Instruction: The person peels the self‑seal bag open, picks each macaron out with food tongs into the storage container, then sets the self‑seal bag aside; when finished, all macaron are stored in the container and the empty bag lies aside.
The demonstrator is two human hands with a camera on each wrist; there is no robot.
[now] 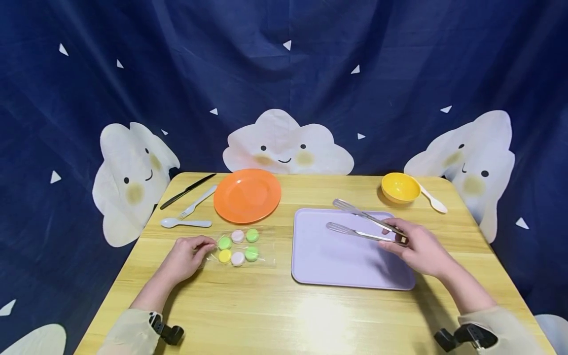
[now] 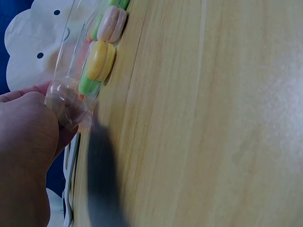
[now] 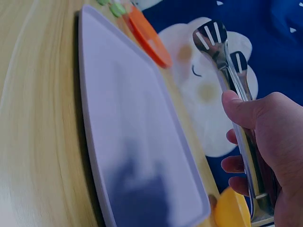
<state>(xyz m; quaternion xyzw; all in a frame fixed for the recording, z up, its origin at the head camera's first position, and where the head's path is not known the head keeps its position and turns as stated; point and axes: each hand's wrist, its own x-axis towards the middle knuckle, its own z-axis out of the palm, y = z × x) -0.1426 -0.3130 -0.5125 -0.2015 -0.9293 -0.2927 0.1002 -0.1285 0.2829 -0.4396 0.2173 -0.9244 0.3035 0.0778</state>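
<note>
My left hand (image 1: 188, 257) pinches the left end of a clear plastic packet of macarons (image 1: 238, 247) lying on the table. The macarons are green, pink and yellow, set in two rows; in the left wrist view the yellow macaron (image 2: 101, 60) lies close to the fingers. Over the lavender tray (image 1: 319, 261), my right hand (image 1: 419, 246) grips metal tongs (image 1: 359, 233) near their hinged end. The slotted tips of the tongs stand apart, with nothing between them, and point left. A shadow of the hand falls on the tray.
Behind the packet is an orange plate (image 1: 247, 196). A black knife (image 1: 188, 191), a white fork (image 1: 197, 202) and a white spoon (image 1: 186, 223) lie at the left. A yellow bowl (image 1: 401, 188) stands at the back right beside another white spoon (image 1: 434, 198).
</note>
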